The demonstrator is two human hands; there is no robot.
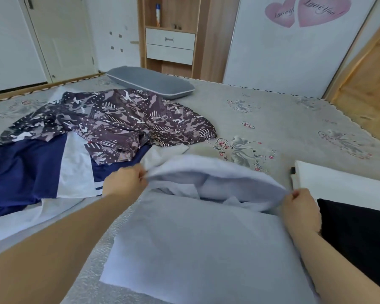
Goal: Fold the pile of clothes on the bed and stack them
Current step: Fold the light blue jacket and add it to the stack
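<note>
Bed [283, 119] with clothes, pale garment [195, 244] spread in front.
Left hand [124, 181] and right hand [299, 210] each pinch its far edge, lifted; unfolded pile [110, 119] lies left.

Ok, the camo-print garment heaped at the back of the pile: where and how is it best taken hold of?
Probably at the near right hem of the camo-print garment, where a loose edge lies flat and free on the bed sheet. Come from the right, over bare sheet. Its left part drapes over the navy and white garment, so lifting there may drag that along. Both the left hand and the right hand currently pinch the pale grey garment.
</note>
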